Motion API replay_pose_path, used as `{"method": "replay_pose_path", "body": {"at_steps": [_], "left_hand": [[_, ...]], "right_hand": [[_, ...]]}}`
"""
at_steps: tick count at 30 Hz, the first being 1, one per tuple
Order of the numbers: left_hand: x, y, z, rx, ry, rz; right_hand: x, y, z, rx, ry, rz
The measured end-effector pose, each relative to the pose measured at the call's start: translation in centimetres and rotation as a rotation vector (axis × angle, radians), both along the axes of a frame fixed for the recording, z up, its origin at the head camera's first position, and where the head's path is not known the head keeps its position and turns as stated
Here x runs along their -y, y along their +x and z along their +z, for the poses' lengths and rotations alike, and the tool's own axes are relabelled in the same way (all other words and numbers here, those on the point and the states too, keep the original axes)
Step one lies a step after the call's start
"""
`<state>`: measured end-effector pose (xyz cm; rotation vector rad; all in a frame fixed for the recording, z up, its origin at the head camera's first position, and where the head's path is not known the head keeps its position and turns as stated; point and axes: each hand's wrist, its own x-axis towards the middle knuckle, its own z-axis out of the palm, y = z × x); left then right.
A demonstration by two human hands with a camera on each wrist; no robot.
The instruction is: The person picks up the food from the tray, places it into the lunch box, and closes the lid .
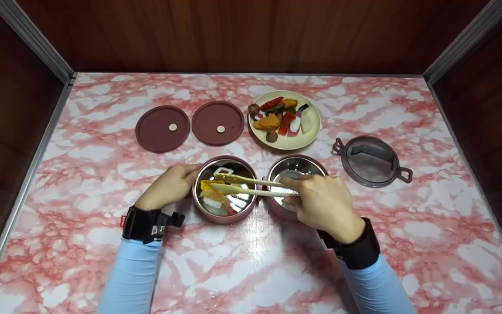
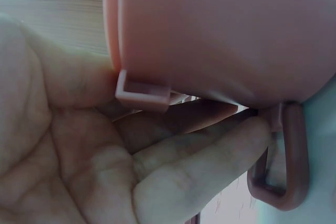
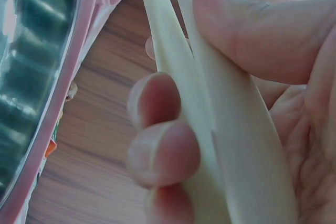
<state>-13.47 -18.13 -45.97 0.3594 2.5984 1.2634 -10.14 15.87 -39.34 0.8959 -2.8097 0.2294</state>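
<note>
My right hand (image 1: 327,203) grips cream-coloured tongs (image 1: 264,192), fingers on one arm and thumb on the other. They reach left over the rim of the left pot (image 1: 248,213), a pink one with a shiny steel inside. Their tips are at a yellow piece of food (image 1: 207,185); other food pieces lie around it. Against that pot's left side rests my left hand (image 1: 170,185), its fingers stretched along the outer wall near a loop handle (image 2: 296,156). Partly under my right hand stands a second steel-lined pot (image 1: 296,160).
Two dark red round lids (image 1: 157,133) (image 1: 216,115) lie at the back left. A cream plate (image 1: 288,143) of mixed food pieces stands behind the pots. To the right is a clear lid (image 1: 371,163) with two side handles. Wooden panels (image 1: 251,35) enclose the marbled table.
</note>
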Motion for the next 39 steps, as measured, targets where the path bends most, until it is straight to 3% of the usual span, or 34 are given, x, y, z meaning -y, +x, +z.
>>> {"method": "replay_pose_path", "body": {"at_steps": [7,14,21,26,30,39], "left_hand": [[0.0,0.1,0.1,-0.005,0.008,-0.005],[0.1,0.0,0.2,-0.024,-0.001,-0.009],[0.1,0.0,0.2,-0.010,0.001,0.000],[-0.2,0.0,0.2,0.015,-0.006,0.000],[-0.4,0.0,0.2,0.024,-0.001,0.004],[-0.1,0.1,0.1,-0.012,-0.017,0.007]], "right_hand": [[-0.4,0.0,0.6,-0.005,-0.014,-0.007],[-2.7,-0.8,1.6,-0.044,-0.138,-0.041],[-5.4,-2.0,2.1,-0.166,-0.191,-0.137],[-6.8,-3.1,2.2,-0.160,-0.209,-0.205],[-7.1,-5.3,3.4,-0.097,-0.161,-0.222],[-4.6,-13.1,6.1,0.117,0.031,-0.194]]}}
